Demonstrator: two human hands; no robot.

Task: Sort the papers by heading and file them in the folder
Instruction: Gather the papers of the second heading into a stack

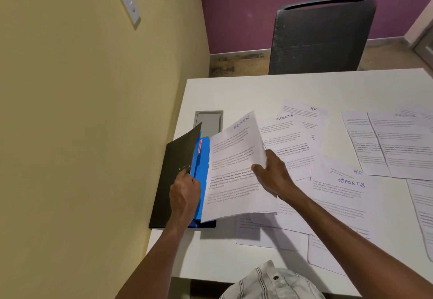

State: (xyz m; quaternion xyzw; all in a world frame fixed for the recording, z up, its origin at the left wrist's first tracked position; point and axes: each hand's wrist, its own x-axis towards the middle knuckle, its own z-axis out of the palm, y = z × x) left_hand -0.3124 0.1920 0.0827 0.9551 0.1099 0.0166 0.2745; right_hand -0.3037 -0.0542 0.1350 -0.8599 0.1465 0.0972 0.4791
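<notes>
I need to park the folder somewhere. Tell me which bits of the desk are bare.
Bare: the far strip of the table between the chair and the HR sheet, and the near-left corner below the folder. A small gap shows between the middle sheets and the right-hand Sports sheets. Crowded: the centre and right, covered by overlapping papers.

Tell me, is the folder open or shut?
Open. The left hand holds the black cover of the folder lifted, and blue dividers show inside.
</notes>
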